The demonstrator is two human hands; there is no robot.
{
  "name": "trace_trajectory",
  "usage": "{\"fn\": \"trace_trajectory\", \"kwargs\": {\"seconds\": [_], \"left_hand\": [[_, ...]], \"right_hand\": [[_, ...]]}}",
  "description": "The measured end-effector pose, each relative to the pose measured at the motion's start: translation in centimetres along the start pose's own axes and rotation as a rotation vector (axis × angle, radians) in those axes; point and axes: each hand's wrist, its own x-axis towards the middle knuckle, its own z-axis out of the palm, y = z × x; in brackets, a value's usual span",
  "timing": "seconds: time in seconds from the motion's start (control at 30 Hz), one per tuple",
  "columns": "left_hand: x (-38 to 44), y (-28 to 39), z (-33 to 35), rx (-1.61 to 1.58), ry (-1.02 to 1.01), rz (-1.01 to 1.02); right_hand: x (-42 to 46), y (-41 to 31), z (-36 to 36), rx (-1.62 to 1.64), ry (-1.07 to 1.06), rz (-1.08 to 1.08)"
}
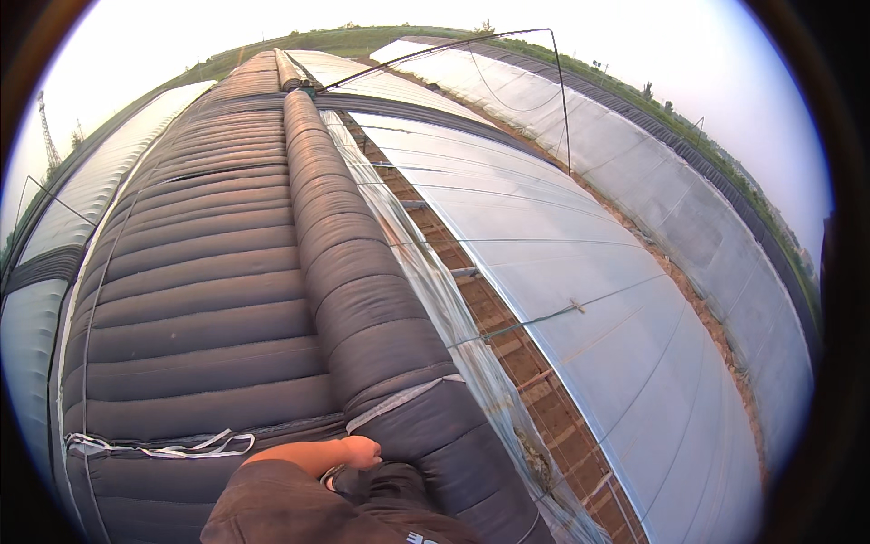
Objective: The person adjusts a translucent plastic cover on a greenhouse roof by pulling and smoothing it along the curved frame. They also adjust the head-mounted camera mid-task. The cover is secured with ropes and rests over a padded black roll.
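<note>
My left hand (363,452) reaches in from the lower left with its fingers curled. Nothing shows in it, though its palm side is hidden. It is beside a thick rolled-up dark quilted cover (367,306), near a pale strip (401,402) across the roll. To the left, the same kind of dark quilted cover (204,340) lies spread over the greenhouse roof in ridged bands. A loose white strap (197,449) lies on it, left of my forearm. My right hand is out of view. Dark clothing fills the bottom middle.
Right of the roll, bunched clear plastic film (435,299) borders a long roof opening with brown masonry (489,313) below. Beyond stretches taut greenhouse film (578,272) crossed by cords. A bent metal pole (562,102) arches ahead. More greenhouses (680,197) stand on both sides.
</note>
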Motion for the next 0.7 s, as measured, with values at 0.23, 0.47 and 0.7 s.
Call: {"fn": "trace_trajectory", "kwargs": {"seconds": [0.23, 0.47, 0.7], "left_hand": [[-1.1, -4.3, 1.9, 0.039, -0.14, 0.015], [-3.4, 5.0, -4.1, -0.11, -0.069, 0.081], [-3.8, 15.5, -6.9, -0.143, -0.519, 0.165]], "right_hand": [[-0.3, 0.1, -0.3, -0.017, -0.009, 0.009], [-1.5, 1.6, 0.1, -0.011, -0.007, 0.047], [-7.3, 8.9, 3.2, 0.006, -0.045, 0.206]]}}
